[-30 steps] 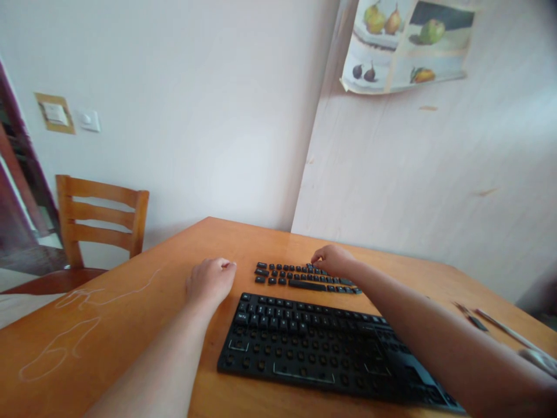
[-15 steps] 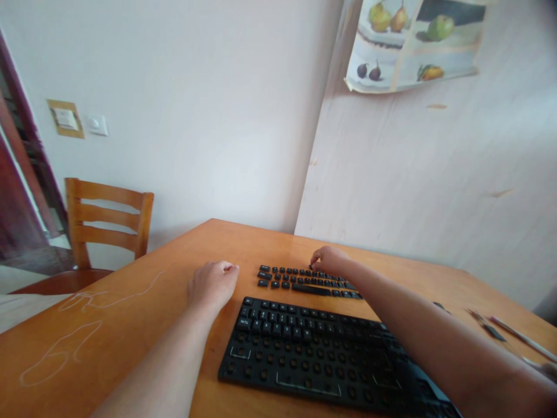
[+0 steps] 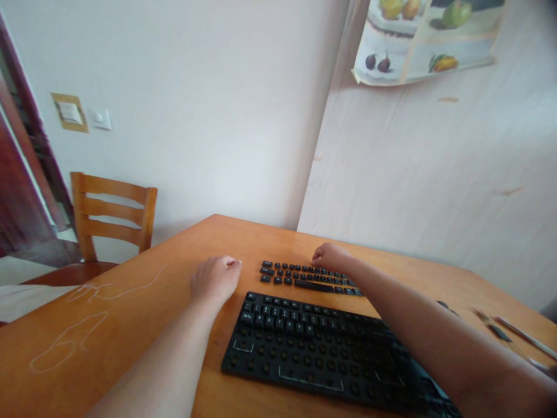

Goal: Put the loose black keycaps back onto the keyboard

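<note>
A black keyboard frame [image 3: 317, 360] lies on the wooden table [image 3: 143, 302], many of its key caps off so the bare switch posts show. Beyond it, rows of loose black key caps [image 3: 300, 277] are laid out on the table. My right hand [image 3: 331, 257] rests over the far right part of those rows, fingers curled down in a pinch; what they grip is hidden. My left hand [image 3: 215, 278] lies on the table just left of the keyboard, fingers curled into a loose fist with nothing visible in it.
A wooden chair [image 3: 111, 217] stands at the table's far left corner. Thin tools [image 3: 500, 331] lie at the table's right edge. White chalk-like lines [image 3: 73, 337] mark the table on the left. Walls close off the back, with a fruit poster [image 3: 426, 40] above.
The view has drifted slightly, so everything sits a little higher and to the right. Both hands keep nearly the same places by the key caps and keyboard.
</note>
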`<state>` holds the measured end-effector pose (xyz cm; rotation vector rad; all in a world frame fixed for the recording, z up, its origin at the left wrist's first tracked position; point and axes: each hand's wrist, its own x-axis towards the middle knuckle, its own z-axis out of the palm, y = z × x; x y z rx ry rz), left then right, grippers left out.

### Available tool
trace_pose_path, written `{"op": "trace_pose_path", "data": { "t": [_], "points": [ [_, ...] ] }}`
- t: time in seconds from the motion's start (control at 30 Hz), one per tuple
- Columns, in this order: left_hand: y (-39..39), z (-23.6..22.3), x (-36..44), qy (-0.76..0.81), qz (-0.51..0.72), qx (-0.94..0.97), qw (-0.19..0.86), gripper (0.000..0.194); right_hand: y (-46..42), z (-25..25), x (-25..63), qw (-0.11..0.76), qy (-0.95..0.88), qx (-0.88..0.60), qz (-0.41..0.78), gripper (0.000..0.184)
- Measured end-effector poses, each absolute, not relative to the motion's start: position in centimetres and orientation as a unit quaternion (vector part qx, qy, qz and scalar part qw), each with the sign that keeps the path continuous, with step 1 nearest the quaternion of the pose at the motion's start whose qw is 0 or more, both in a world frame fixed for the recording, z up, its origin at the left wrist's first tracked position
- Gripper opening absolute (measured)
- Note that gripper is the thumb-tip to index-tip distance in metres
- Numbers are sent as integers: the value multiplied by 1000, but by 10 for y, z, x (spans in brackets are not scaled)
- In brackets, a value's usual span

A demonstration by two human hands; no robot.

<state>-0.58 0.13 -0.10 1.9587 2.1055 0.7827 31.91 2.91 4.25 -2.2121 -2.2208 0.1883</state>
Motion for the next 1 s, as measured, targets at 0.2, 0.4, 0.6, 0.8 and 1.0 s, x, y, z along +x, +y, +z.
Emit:
{"op": "trace_pose_path", "data": {
  "t": [0.2, 0.4, 0.6, 0.8, 1.0],
  "points": [
    [3, -3, -6, 704, 268, 652, 86, 38, 14, 58, 316, 69, -720, -690, 32, 18],
    [3, -2, -5, 705, 270, 648, 98, 36, -48, 80, 297, 106, -762, -637, 51, 22],
    [2, 1, -4, 707, 266, 648, 96, 37, -131, 79, 276, 128, -824, -550, 52, 18],
    [4, -1, -5, 706, 263, 651, 98, 39, -162, 64, 272, 101, -827, -551, 56, 18],
    [5, -2, -6, 707, 267, 648, 98, 39, -165, 55, 270, 109, -823, -555, 48, 20]
  ]
}}
